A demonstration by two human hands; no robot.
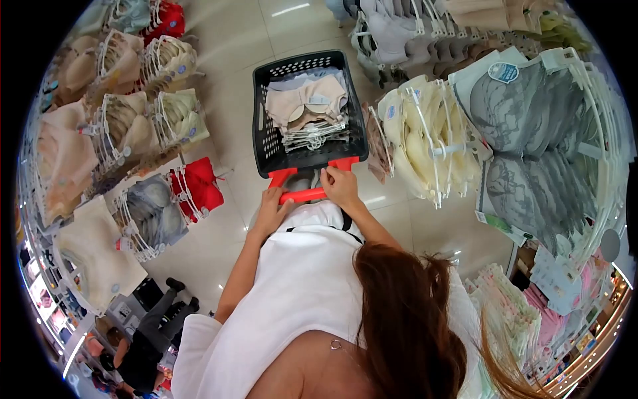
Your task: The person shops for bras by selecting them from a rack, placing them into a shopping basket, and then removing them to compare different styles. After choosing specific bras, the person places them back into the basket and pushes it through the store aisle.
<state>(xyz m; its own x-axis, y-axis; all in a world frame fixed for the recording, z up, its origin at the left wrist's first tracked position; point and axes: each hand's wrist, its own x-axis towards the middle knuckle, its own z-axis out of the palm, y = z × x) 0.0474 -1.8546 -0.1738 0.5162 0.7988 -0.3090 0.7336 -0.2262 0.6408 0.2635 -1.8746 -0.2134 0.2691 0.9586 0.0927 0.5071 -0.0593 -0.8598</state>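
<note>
A black shopping basket [261, 153] with perforated sides is in front of my body, its red handle [304, 195] toward me. My left hand [269, 211] is closed around the left end of the handle. At the right end, near where the handle joins the basket, my right hand [340, 186] grips it too. Inside the basket lies a pile of beige bras [306, 100] on white plastic hangers [316, 137], with pale grey-blue garments behind them. What the basket rests on is hidden.
Racks of hanging bras flank the tiled aisle [232, 113]: beige bras [66, 146] and red ones [199, 189] left, cream bras [425, 136] and grey lace bras [531, 133] right. The cream rack stands near the basket's right side. Another person [143, 352] is at lower left.
</note>
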